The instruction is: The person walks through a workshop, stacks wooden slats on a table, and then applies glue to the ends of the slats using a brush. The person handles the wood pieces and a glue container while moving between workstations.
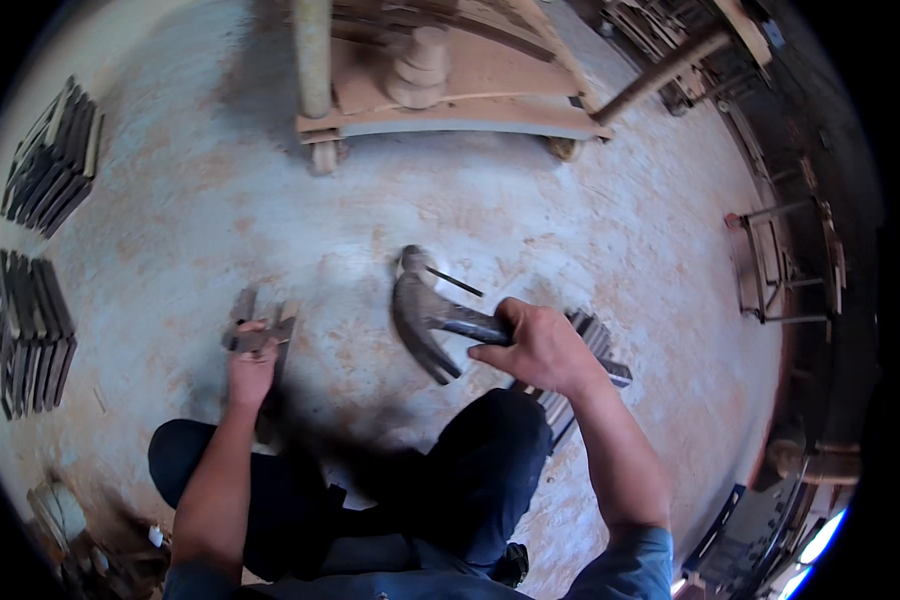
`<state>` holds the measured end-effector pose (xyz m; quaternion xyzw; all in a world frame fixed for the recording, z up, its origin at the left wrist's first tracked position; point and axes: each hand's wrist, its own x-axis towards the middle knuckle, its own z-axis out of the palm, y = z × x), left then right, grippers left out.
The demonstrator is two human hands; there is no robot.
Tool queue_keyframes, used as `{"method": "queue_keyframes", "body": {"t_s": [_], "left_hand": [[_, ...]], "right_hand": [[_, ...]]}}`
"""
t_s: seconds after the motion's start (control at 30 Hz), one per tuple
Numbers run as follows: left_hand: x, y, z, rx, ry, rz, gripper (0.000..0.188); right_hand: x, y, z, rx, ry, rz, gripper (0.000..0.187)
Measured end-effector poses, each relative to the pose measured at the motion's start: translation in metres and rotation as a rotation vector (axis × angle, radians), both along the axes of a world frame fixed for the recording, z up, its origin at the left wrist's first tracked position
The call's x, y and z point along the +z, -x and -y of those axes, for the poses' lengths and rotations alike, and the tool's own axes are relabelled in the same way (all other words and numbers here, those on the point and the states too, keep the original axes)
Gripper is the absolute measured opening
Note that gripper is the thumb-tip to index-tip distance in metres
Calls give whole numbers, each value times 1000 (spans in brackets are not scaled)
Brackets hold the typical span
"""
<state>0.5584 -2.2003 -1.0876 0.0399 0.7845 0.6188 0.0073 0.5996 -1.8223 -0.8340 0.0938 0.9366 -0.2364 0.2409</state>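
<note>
My right hand [540,345] is closed around the dark handle of a claw hammer [420,312], held above the floor in front of my knees with its head toward the left. Behind the hammer head shows a thin dark strip [457,282] beside a whitish patch. To the left, the fingers of my left hand [252,372] are wrapped round a brown-grey flat bar [282,332], which seems crossed with another upright piece. Blur hides how the pieces join. Several grey bars [592,335] lie bundled on the floor, partly under my right hand and forearm.
Ahead stands a wheeled wooden cart [450,127] carrying a rounded stacked object [420,70] and long dark pieces. Dark frames are stacked at the far left [55,160] and below it [32,335]. A metal-legged rack [780,260] stands at the right.
</note>
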Motion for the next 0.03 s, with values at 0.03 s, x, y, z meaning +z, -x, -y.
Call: {"method": "queue_keyframes", "body": {"t_s": [0.03], "left_hand": [[-1, 1, -16, -25, -23, 3, 22]], "right_hand": [[-8, -11, -19, -49, -33, 60, 43]]}}
